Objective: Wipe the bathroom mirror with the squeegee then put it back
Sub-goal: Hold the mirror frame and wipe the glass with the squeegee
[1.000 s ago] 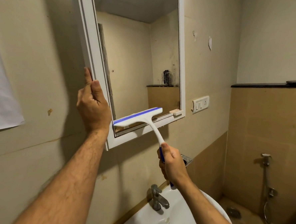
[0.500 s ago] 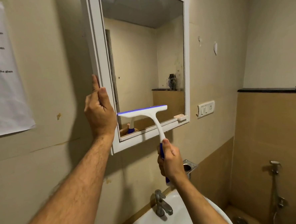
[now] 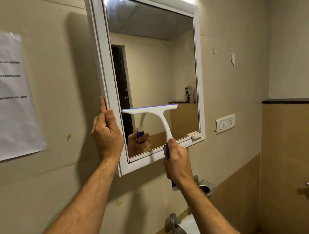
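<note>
the wiping step looks to be in hand, with the put-back not yet reached. going left to right: a white paper sheet with blurred printed lines (image 3: 7, 95) hangs on the beige wall, well left of the work. the left hand (image 3: 106, 132) grips the outer left edge of the white-framed rectangular bathroom mirror (image 3: 154, 66), fingers wrapped round the frame's side and the thumb lying on its front, as if to steady it. just right of that hand, the white plastic squeegee with a blue rubber blade and blue grip (image 3: 150, 110) has its blade level against the glass, in the lower part of the pane, its left end near the frame's inner left edge. its stem curves down to the right hand (image 3: 177, 162), which is closed round the blue grip below the mirror's bottom rail, thumb up along the stem. most of the glass lies above the blade, so the next move probably calls for lifting the blade to the top edge and drawing it down under even pressure while the left hand braces. below, a steel tap (image 3: 176, 227) stands over a white basin; further right sits a white wall switch plate (image 3: 225, 123).
</note>
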A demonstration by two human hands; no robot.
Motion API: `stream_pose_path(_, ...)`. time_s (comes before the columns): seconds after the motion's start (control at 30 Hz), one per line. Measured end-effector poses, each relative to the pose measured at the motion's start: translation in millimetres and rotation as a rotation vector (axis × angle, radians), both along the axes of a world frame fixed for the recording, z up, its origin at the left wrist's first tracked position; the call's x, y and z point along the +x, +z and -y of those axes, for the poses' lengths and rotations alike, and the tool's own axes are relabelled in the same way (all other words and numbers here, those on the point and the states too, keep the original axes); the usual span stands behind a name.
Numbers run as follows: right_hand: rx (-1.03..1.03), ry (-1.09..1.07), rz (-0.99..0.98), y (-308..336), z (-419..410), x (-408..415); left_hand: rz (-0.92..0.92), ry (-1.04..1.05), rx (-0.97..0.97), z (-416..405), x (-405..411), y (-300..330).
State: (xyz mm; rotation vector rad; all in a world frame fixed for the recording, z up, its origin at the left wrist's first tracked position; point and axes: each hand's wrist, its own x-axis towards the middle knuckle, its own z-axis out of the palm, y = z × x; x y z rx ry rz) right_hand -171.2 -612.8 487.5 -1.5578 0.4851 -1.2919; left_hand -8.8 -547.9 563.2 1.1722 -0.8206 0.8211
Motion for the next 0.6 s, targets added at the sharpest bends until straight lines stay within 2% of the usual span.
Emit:
stream_pose_path(0.2,-0.019,0.010,0.025,-14.5,5.4,1.7,-0.037,-0.062,0.009,-3.4,-1.5,2.4)
stream_pose_path(0.3,-0.030,-0.014,0.016,6.7,6.1,2.8,-0.058,-0.140,0.005,-5.9,-7.6,11.9)
stream_pose_path(0.47,-0.116,-0.025,0.042,51.5,8.9,5.0,-0.111,-0.202,-0.044,-1.7,-12.8,61.4)
stream_pose_path(0.6,-0.133,-0.021,0.062,52.4,14.3,7.6,-0.068,-0.147,-0.044,2.5,-13.7,87.3)
